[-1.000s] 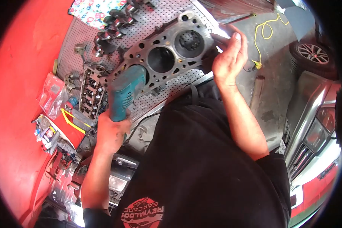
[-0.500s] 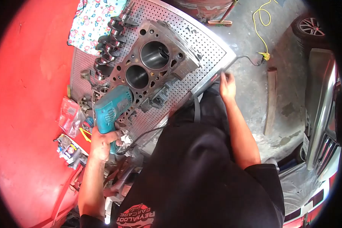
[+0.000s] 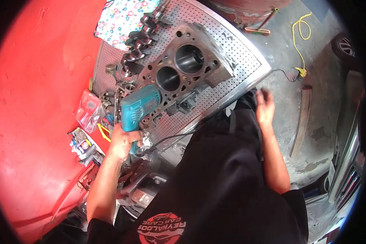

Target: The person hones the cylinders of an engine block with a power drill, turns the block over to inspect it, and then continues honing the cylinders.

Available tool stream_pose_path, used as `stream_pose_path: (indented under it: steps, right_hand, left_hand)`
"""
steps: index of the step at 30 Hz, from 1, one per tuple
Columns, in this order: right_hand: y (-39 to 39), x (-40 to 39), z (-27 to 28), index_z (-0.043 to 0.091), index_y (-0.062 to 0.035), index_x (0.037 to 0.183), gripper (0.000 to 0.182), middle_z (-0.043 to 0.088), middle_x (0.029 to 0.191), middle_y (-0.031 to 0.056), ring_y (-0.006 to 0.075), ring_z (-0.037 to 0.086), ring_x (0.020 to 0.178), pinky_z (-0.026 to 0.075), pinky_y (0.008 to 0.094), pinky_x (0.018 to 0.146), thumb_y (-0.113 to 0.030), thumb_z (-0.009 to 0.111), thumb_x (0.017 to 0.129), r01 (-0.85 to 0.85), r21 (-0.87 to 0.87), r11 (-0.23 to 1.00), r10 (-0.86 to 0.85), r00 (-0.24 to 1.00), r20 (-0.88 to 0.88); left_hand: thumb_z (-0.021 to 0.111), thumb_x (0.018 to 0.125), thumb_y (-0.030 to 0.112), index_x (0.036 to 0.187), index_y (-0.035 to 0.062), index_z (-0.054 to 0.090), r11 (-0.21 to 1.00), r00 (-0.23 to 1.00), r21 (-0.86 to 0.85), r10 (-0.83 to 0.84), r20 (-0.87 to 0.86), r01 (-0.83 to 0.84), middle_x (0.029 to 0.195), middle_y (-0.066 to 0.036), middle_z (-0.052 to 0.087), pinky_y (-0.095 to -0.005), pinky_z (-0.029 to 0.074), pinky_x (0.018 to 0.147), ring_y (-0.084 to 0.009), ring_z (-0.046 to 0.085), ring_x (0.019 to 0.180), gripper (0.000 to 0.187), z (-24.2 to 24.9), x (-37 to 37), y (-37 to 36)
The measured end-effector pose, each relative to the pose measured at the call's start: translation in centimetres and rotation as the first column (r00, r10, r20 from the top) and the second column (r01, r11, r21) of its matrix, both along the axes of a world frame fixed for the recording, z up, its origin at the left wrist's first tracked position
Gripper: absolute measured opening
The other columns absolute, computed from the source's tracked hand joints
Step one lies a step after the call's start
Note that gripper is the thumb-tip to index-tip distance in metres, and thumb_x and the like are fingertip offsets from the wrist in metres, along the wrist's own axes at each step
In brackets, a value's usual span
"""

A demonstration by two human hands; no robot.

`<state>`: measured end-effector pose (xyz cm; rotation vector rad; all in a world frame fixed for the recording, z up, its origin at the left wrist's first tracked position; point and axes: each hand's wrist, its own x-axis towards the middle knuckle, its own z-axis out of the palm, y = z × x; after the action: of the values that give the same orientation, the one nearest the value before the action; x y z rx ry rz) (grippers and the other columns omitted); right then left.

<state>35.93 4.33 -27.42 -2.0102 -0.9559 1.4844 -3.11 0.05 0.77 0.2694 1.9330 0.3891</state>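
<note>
My left hand [image 3: 124, 142] is wrapped round the handle of a teal corded power drill [image 3: 138, 105]. The front of the drill is over the near end of an engine block [image 3: 205, 69], above a cylinder bore, and its tip is hidden from me. Two large round bores show in the block's top face. Beside the table's edge, my right hand [image 3: 265, 106] hangs by my dark trousers, holding nothing, its fingers apart and slightly blurred. A black cord [image 3: 171, 139] runs from the drill's handle across the table corner towards my body.
A crankshaft [image 3: 140, 42] lies behind the block on the perforated metal table [image 3: 242, 61], near a flowered cloth [image 3: 124, 20]. Small parts and a plastic bag [image 3: 89, 110] sit to the left. On the floor are a yellow cord [image 3: 299, 49], a wooden plank [image 3: 301, 120] and a broom [image 3: 258, 31].
The whole view has shifted, so the table and block appear further right. My left hand keeps its grip on the drill. My right hand's fingers look more spread than before.
</note>
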Motion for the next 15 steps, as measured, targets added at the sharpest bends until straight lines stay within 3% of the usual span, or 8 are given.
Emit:
stream_pose_path:
  steps: [1,3,4,6,8,10,15]
  right_hand:
    - [4.2,-2.5,4.1,0.063,0.0035,0.129,0.040,0.070,0.125,0.0195,0.0276,0.064,0.120,0.048,0.0388,0.105,-0.025,0.067,0.101,-0.013,0.158,0.987,-0.003,0.995,0.101]
    - [10.6,-6.8,9.4,0.062,0.0017,0.133,0.043,0.071,0.123,0.0180,0.0271,0.066,0.118,0.049,0.0406,0.103,-0.025,0.068,0.100,-0.018,0.417,0.909,0.017,1.000,0.006]
    - [13.1,-9.2,11.5,0.062,0.0011,0.135,0.045,0.069,0.127,0.0201,0.0289,0.064,0.120,0.048,0.0408,0.105,-0.025,0.068,0.099,-0.059,0.463,0.884,0.093,0.994,-0.052]
    - [16.9,-13.6,12.5,0.058,0.0041,0.138,0.060,0.061,0.137,0.0288,0.0399,0.058,0.131,0.045,0.0454,0.111,-0.040,0.067,0.098,-0.293,0.576,0.763,0.309,0.948,0.073]
    - [17.8,-17.6,12.1,0.050,0.0029,0.146,0.069,0.061,0.134,0.0317,0.0462,0.058,0.129,0.046,0.0496,0.109,-0.050,0.057,0.102,-0.448,0.584,0.676,0.456,0.878,0.145]
    - [18.1,-19.2,11.9,0.051,0.0021,0.144,0.067,0.063,0.130,0.0307,0.0467,0.061,0.123,0.048,0.0517,0.106,-0.051,0.054,0.104,-0.688,0.395,0.609,0.603,0.725,0.334]
    - [17.9,-19.4,11.1,0.053,0.0008,0.142,0.061,0.065,0.126,0.0290,0.0466,0.063,0.119,0.049,0.0527,0.104,-0.049,0.052,0.106,-0.682,0.425,0.596,0.583,0.731,0.355]
  left_hand:
    - [0.071,0.074,-0.001,0.094,-0.0049,0.067,1.000,1.000,0.005,-0.008,-0.009,0.008,0.073,-0.008,0.064,-0.0334,0.049,0.056,-0.0190,0.060,0.057,0.020,0.0,0.0,0.1]
    - [0.071,0.075,0.000,0.090,-0.0048,0.067,0.999,0.999,0.008,-0.043,0.008,0.043,0.073,-0.008,0.064,-0.0333,0.048,0.056,-0.0181,0.060,0.057,0.017,0.0,-0.5,0.1]
    - [0.071,0.074,0.000,0.091,-0.0047,0.067,0.999,0.999,-0.021,-0.050,0.001,0.050,0.073,-0.008,0.064,-0.0333,0.048,0.056,-0.0181,0.060,0.057,0.017,0.1,-0.7,0.0]
    - [0.070,0.074,0.001,0.091,-0.0046,0.068,0.996,0.998,-0.057,-0.067,-0.004,0.067,0.073,-0.007,0.064,-0.0335,0.048,0.056,-0.0180,0.060,0.057,0.018,-0.2,-0.8,0.0]
    - [0.069,0.074,0.002,0.091,-0.0043,0.067,0.997,0.997,-0.050,-0.056,-0.045,0.053,0.072,-0.007,0.064,-0.0337,0.048,0.056,-0.0176,0.060,0.057,0.018,0.1,0.1,0.6]
    - [0.068,0.075,0.002,0.091,-0.0044,0.066,0.995,0.995,-0.061,-0.086,-0.052,0.083,0.071,-0.006,0.063,-0.0338,0.048,0.056,-0.0175,0.060,0.057,0.017,-0.1,-0.2,0.3]
    - [0.067,0.074,0.002,0.089,-0.0040,0.065,0.988,0.993,-0.095,-0.119,-0.006,0.118,0.069,-0.007,0.063,-0.0328,0.046,0.055,-0.0169,0.060,0.057,0.017,-0.2,-1.1,0.4]
